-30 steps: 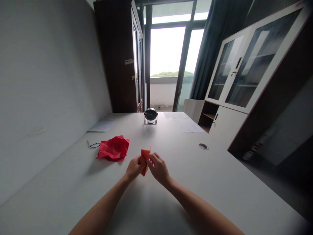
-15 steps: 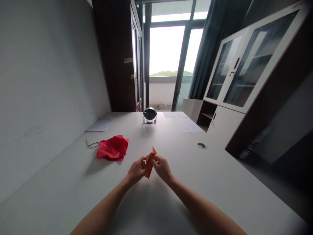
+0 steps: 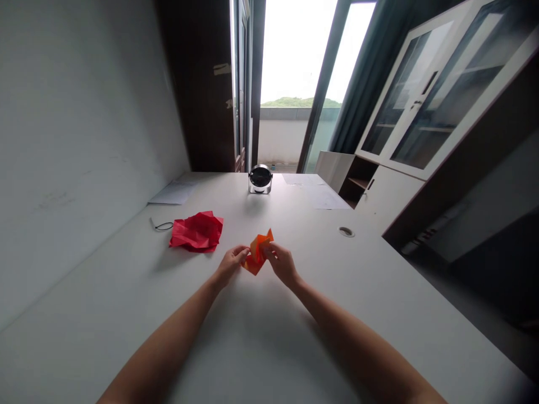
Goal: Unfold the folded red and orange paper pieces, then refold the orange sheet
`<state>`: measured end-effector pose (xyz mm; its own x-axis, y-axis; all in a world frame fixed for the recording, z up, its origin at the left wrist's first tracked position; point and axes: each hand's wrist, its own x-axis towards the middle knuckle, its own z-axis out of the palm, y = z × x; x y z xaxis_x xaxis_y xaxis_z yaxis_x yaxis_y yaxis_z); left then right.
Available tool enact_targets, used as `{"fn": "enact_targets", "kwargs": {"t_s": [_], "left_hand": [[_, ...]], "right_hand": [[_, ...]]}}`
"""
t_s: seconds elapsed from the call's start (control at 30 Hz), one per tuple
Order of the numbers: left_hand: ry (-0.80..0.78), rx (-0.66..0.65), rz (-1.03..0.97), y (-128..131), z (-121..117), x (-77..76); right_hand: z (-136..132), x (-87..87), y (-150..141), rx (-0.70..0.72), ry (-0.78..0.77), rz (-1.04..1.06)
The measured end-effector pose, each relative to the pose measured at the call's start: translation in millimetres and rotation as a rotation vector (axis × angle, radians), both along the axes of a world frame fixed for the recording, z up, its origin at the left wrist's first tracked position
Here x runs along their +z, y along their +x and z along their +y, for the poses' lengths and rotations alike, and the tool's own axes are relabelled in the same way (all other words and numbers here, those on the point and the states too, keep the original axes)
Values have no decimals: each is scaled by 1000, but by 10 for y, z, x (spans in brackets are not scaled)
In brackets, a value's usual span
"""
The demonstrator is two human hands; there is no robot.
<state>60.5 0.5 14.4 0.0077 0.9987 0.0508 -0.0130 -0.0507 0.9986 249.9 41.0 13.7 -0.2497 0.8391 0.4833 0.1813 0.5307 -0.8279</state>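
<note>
Left hand (image 3: pixel 233 262) and right hand (image 3: pixel 282 262) are pinched on opposite sides of the orange paper (image 3: pixel 255 264), held over the surface (image 3: pixel 269 342), presumably so that its folds are steadied. Red paper (image 3: pixel 197 232) is placed apart, leftward, perhaps so that room is given.

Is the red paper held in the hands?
No, the red paper lies on the table, apart from the left hand and right hand.
</note>
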Motion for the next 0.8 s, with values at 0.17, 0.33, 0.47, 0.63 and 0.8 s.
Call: {"fn": "enact_targets", "kwargs": {"t_s": [0.17, 0.33, 0.47, 0.63, 0.8], "left_hand": [[56, -24, 180, 37, 20, -71], [69, 55, 153, 43, 28, -94], [71, -36, 114, 104, -3, -102], [51, -1, -33, 94, 15, -120], [-17, 31, -292, 15, 93, -161]], "right_hand": [[-32, -47, -40, 71, 1, -8], [-25, -40, -49, 77, -20, 32], [-14, -52, -72, 91, -5, 19], [78, -148, -83, 74, -89, 61], [211, -285, -45, 104, -144, 157]]}}
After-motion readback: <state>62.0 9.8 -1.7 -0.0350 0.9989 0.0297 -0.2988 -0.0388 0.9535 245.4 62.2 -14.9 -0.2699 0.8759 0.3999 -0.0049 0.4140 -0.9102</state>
